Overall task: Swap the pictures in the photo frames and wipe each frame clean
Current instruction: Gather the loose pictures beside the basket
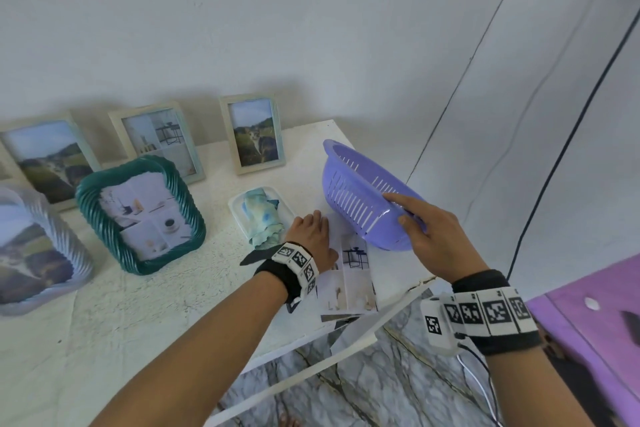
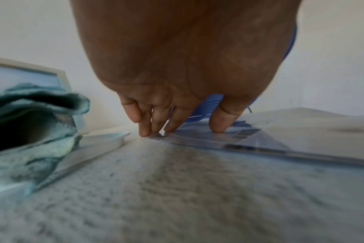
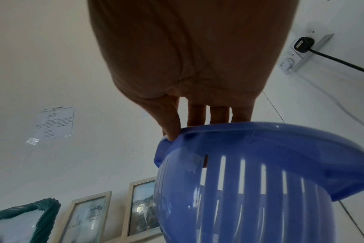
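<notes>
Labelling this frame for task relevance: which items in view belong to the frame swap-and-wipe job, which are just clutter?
Job:
- five photo frames, e.g. green frame, cat-photo frame
- loose prints under the left hand
- cloth on the white tray

Lying about, as far as I can tell:
- purple basket, lifted by the right hand
- power strip on the wall
- taped notice

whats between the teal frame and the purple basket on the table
In the head view, a white tray holding a crumpled cloth, then the left hand pressing loose prints.

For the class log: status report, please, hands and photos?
Left hand pressing loose photos flat on table. Right hand gripping purple basket, tilted above them. Frames untouched.
</notes>
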The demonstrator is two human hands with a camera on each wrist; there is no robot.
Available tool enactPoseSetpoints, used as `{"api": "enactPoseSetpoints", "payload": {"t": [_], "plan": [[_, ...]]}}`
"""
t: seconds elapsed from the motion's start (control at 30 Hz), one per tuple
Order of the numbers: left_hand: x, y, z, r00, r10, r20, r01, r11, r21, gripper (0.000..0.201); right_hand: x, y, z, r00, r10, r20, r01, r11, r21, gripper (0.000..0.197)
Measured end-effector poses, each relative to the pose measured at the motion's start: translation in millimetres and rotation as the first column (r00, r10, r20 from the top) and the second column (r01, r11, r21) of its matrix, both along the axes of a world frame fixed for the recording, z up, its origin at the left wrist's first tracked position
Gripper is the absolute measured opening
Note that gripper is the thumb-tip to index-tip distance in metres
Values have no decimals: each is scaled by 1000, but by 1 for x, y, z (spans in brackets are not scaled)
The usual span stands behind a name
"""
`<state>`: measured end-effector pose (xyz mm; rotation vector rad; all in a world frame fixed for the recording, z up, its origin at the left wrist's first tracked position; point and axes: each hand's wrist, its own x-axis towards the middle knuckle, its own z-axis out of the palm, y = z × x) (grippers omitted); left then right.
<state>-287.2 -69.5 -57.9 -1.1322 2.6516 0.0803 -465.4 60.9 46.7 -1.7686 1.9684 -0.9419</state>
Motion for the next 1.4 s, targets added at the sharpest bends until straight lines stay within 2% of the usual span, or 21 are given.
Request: {"api": "enactPoseSetpoints", "payload": {"t": [0.1, 0.23, 0.37, 0.57, 0.7, 0.83, 0.9, 0.97, 1.03, 1.1, 1.17, 1.2, 1.27, 1.33, 1.4], "plan": [[11, 26, 1, 999, -27, 36, 28, 1000, -13, 75, 2, 2, -3, 1000, 24, -17, -24, 1000, -9, 39], [32, 53, 2, 999, -26, 32, 24, 999, 48, 74, 14, 7, -13, 993, 94, -67, -96, 995, -32, 39], [56, 71, 2, 1000, -23, -3, 23, 997, 75, 73, 35, 11, -31, 965, 175, -196, -177, 984, 5, 42], [81, 88, -1, 1000, -2, -18, 3, 998, 69, 76, 66, 17, -49, 912, 191, -364, -185, 981, 51, 41], [89, 93, -1, 1000, 15, -7, -14, 997, 74, 79, 81, 35, -54, 939, 134, -318, -153, 988, -37, 37], [91, 95, 1, 999, 34, -12, -33, 996, 89, 75, 90, 67, -60, 939, -77, -335, -16, 964, -267, 23], [91, 95, 2, 999, 36, -15, -34, 996, 86, 75, 91, 83, -64, 936, -114, -333, 8, 952, -305, 15], [92, 96, 2, 999, 37, -16, -35, 995, 88, 74, 91, 98, -73, 961, -79, -265, 22, 977, -211, 10], [92, 97, 3, 999, 42, -14, -41, 995, 87, 74, 93, 106, -84, 992, -61, -107, 65, 997, 32, 10], [93, 99, 5, 999, 43, -7, -42, 995, 88, 74, 93, 108, -101, 996, -90, 19, 79, 943, 322, 9], [95, 101, 7, 999, 41, 4, -42, 995, 89, 74, 94, 105, -116, 973, -153, 176, 43, 858, 511, 9], [96, 102, 8, 999, 41, 6, -41, 995, 89, 74, 97, 103, -120, 929, -218, 299, 13, 827, 562, 14], [98, 105, 8, 999, 42, 7, -43, 995, 87, 74, 101, 100, -126, 760, -356, 544, -47, 805, 592, 23], [101, 109, 9, 999, 43, 3, -44, 995, 95, 73, 107, 97, -124, 595, -433, 677, -75, 809, 584, 17], [106, 113, 12, 999, 45, -28, -41, 990, 131, 72, 110, 95, -122, 568, -441, 695, -86, 808, 582, 12]]}}
